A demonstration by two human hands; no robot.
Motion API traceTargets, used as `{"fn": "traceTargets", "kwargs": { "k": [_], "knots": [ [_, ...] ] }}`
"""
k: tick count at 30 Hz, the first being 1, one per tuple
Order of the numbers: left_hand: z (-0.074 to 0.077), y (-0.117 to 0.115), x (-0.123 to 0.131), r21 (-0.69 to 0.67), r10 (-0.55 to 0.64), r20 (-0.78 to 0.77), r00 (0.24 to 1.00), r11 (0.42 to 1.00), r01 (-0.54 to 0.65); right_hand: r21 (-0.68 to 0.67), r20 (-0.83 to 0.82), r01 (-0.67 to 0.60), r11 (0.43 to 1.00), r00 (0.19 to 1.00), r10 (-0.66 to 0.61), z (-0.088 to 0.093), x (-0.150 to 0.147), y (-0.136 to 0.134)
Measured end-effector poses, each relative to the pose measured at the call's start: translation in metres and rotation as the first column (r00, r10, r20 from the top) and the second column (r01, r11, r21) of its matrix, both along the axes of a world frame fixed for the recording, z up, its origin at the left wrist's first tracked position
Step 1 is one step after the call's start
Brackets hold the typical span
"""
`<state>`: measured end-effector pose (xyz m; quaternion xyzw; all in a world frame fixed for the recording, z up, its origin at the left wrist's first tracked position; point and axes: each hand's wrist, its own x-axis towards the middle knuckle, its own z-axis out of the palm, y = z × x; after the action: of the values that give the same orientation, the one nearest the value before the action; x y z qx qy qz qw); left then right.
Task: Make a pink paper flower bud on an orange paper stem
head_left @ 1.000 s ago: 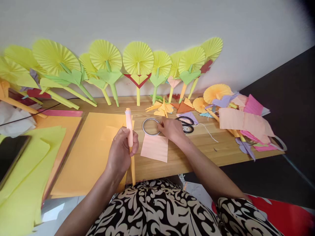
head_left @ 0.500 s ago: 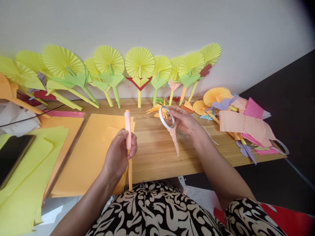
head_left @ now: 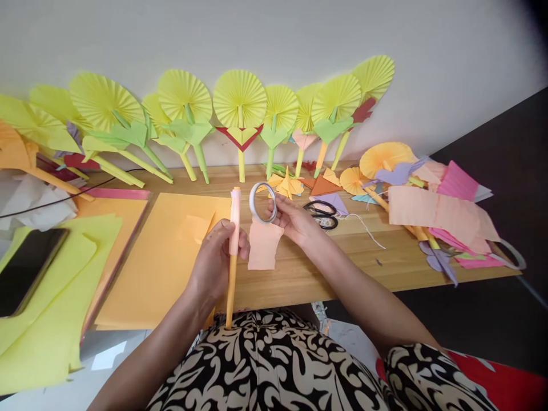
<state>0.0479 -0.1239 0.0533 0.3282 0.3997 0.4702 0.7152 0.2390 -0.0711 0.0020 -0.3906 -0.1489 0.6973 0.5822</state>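
My left hand [head_left: 220, 251] is closed round an orange paper stick [head_left: 232, 285] held upright, its upper part wrapped in pale pink paper [head_left: 235, 222]. Just to the right, my right hand [head_left: 291, 217] grips a roll of white tape [head_left: 256, 200] by its rim, with the ring facing me. Below the roll hangs a torn-edged piece of peach crepe paper [head_left: 263, 248]; whether the fingers or the tape hold it, I cannot tell. Black-handled scissors [head_left: 323, 214] lie on the table behind my right wrist, partly covered by it.
Yellow paper fan flowers [head_left: 240, 97] lean along the wall. Orange sheets [head_left: 145, 274] and yellow-green paper [head_left: 47, 342] with a phone [head_left: 29, 268] on it lie at left. Peach, pink and purple paper pieces [head_left: 436, 208] are heaped at right. White string [head_left: 368, 231] trails across the wooden table [head_left: 308, 274].
My right hand has moved left with the tape roll, closer to the stick. The peach paper piece now shows its flat side. The scissors have come into sight. My left hand has shifted slightly right.
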Motion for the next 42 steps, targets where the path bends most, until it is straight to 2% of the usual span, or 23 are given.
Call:
{"fn": "traceTargets", "kwargs": {
  "k": [4, 6, 9, 13, 15, 17, 22, 27, 31, 36, 39, 42],
  "knots": [
    [0.012, 0.001, -0.006, 0.175, 0.155, -0.035, 0.987, 0.974, -0.147, -0.003, 0.075, 0.107, 0.994, 0.991, -0.107, 0.0, -0.004, 0.008],
    [0.015, 0.002, -0.008, 0.232, 0.197, -0.06, 0.979, 0.956, -0.178, -0.014, 0.103, 0.143, 0.99, 0.985, -0.141, 0.0, -0.004, 0.012],
    [0.005, 0.004, 0.0, 0.194, 0.098, -0.122, 0.988, 0.978, -0.073, -0.031, 0.093, 0.113, 0.993, 0.99, -0.11, -0.004, -0.006, 0.014],
    [-0.027, 0.007, 0.023, 0.056, -0.069, -0.171, 0.983, 0.995, 0.08, -0.002, 0.027, 0.043, 0.999, 0.999, -0.043, -0.013, -0.01, 0.012],
    [-0.041, 0.007, 0.03, 0.061, -0.077, -0.195, 0.978, 0.994, 0.091, 0.03, -0.001, 0.028, 0.999, 1.0, -0.028, -0.014, -0.008, 0.011],
    [-0.048, 0.006, 0.032, 0.08, -0.07, -0.215, 0.974, 0.993, 0.089, 0.05, -0.012, 0.035, 0.998, 0.999, -0.034, -0.013, -0.002, 0.012],
    [-0.048, 0.003, 0.03, 0.081, -0.059, -0.253, 0.966, 0.993, 0.081, 0.103, -0.022, 0.169, 0.98, 0.986, -0.168, -0.004, 0.028, 0.024],
    [-0.043, 0.004, 0.03, 0.047, -0.064, -0.229, 0.971, 0.996, 0.077, 0.304, 0.026, 0.294, 0.906, 0.948, -0.317, 0.002, 0.069, 0.037],
    [-0.041, 0.005, 0.03, 0.038, -0.055, -0.232, 0.971, 0.997, 0.066, 0.325, 0.203, 0.262, 0.909, 0.919, -0.338, 0.02, 0.088, 0.033],
    [-0.044, 0.006, 0.03, 0.041, -0.053, -0.233, 0.971, 0.997, 0.064, 0.359, 0.453, 0.131, 0.924, 0.841, -0.295, 0.069, 0.107, 0.027],
    [-0.044, 0.005, 0.031, 0.037, -0.043, -0.215, 0.976, 0.998, 0.052, 0.378, 0.531, 0.066, 0.924, 0.802, -0.274, 0.094, 0.118, 0.037],
    [-0.043, 0.005, 0.032, 0.03, -0.041, -0.215, 0.976, 0.998, 0.049, 0.363, 0.601, 0.054, 0.93, 0.749, -0.278, 0.109, 0.12, 0.05]
  ]
}}
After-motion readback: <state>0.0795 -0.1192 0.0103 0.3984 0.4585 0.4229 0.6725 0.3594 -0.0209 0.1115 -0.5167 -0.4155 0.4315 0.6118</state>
